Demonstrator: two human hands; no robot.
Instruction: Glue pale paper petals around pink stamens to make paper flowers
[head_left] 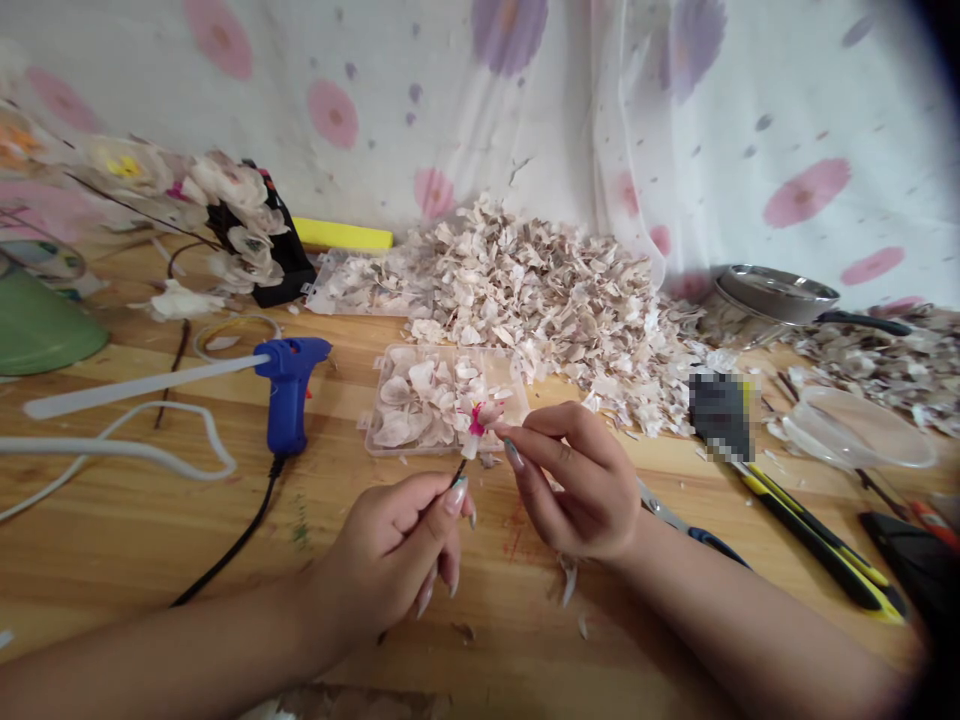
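My left hand [409, 545] pinches a thin dark stem [459, 470] between thumb and fingers. At the stem's top sits a small flower centre [477, 425], magenta with a white base. Fingertips of my right hand [581, 480] are closed on a pale petal [491, 412] at the right side of that centre. Just behind, a clear divided box [373, 440] holds loose whitish petals. Beside my right wrist lie scissors [697, 532] with dark handles, partly hidden by the arm.
A blue glue gun [289, 395] with a white stick lies left, its black cord running forward. Behind is a big heap of dried petals [540, 290]. On the right are a black-yellow tool [817, 540], a pan [780, 290] and a clear lid [862, 430]. Finished-looking flowers [251, 245] stand back left.
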